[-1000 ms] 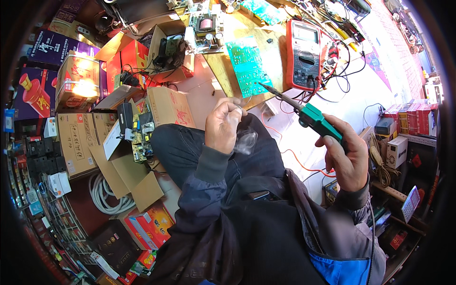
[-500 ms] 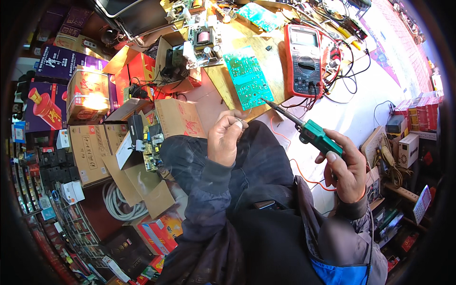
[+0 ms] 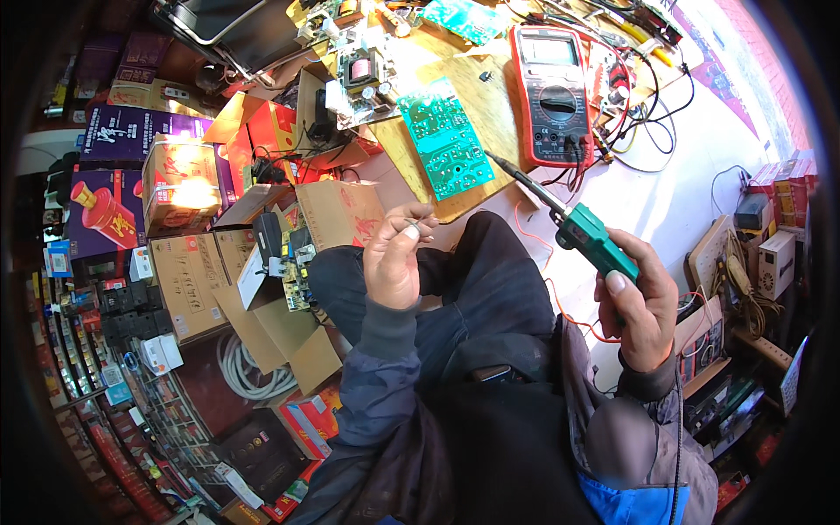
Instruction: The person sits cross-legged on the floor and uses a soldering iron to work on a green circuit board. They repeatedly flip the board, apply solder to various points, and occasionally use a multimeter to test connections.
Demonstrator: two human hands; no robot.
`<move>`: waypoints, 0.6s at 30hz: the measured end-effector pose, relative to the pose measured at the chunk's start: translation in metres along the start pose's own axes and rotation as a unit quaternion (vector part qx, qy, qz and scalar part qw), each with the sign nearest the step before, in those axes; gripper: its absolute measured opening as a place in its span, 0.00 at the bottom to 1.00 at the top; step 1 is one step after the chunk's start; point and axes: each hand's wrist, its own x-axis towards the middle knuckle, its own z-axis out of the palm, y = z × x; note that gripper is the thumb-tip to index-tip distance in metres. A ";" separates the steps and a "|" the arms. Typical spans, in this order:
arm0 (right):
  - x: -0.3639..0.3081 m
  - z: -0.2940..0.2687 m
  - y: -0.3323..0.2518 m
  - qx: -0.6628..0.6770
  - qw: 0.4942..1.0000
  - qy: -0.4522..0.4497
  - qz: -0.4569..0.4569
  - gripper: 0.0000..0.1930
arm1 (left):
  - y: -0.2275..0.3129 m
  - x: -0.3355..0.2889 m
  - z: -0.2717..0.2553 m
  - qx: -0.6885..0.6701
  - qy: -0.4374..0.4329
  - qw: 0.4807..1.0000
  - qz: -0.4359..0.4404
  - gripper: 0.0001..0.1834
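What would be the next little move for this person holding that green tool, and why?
Probably bringing the soldering iron tip down to the green circuit board. The right hand holds the iron with its tip already hovering just beside the board, while the left hand pinches a thin wire, perhaps solder, raised nearby.

Red multimeter up ahead on my bench, black leads tangled to its right, open cardboard boxes by my left knee, purple gift boxes beyond, coiled white cable on the floor.
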 end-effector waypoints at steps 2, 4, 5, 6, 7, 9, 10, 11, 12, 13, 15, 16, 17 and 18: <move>0.002 -0.002 0.004 0.013 1.000 0.001 -0.006 0.23 | 0.003 -0.001 0.000 -0.004 0.010 1.000 0.001 0.08; 0.003 -0.004 0.008 0.031 0.999 -0.002 -0.015 0.23 | 0.006 -0.001 0.001 0.005 0.010 1.000 0.009 0.08; 0.004 -0.005 0.009 0.042 0.999 -0.005 -0.020 0.24 | 0.008 -0.002 0.001 0.005 0.021 1.000 0.006 0.08; 0.004 -0.006 0.011 0.059 0.998 -0.009 -0.026 0.24 | 0.009 -0.003 0.002 -0.001 0.028 1.000 0.003 0.08; 0.004 -0.007 0.012 0.067 0.997 -0.007 -0.027 0.26 | 0.011 -0.004 0.004 -0.004 0.033 0.999 0.002 0.08; 0.005 -0.007 0.015 0.092 0.995 -0.005 -0.041 0.26 | 0.012 -0.005 0.006 -0.007 0.038 0.999 0.004 0.09; 0.006 -0.008 0.015 0.103 0.993 -0.005 -0.049 0.26 | 0.013 -0.005 0.007 -0.007 0.038 0.999 0.007 0.09; 0.007 -0.008 0.016 0.114 0.992 -0.003 -0.057 0.26 | 0.013 -0.006 0.008 -0.003 0.037 0.999 0.012 0.09; 0.008 -0.009 0.016 0.123 0.990 -0.001 -0.065 0.26 | 0.014 -0.006 0.009 -0.005 0.041 0.999 0.010 0.09; 0.009 -0.010 0.017 0.143 0.987 -0.001 -0.074 0.26 | 0.014 -0.006 0.010 -0.004 0.044 0.999 0.010 0.09; 0.010 -0.011 0.017 0.136 0.988 0.010 -0.075 0.27 | 0.014 -0.007 0.012 -0.001 0.048 0.999 0.011 0.09; 0.011 -0.012 0.017 0.137 0.988 0.014 -0.076 0.27 | 0.014 -0.007 0.013 0.001 0.049 0.999 0.013 0.09; 0.012 -0.013 0.018 0.132 0.988 0.016 -0.078 0.27 | 0.016 -0.006 0.014 0.005 0.050 0.999 0.016 0.10; 0.013 -0.013 0.018 0.132 0.988 0.019 -0.077 0.27 | 0.018 -0.005 0.016 0.007 0.056 0.998 0.022 0.10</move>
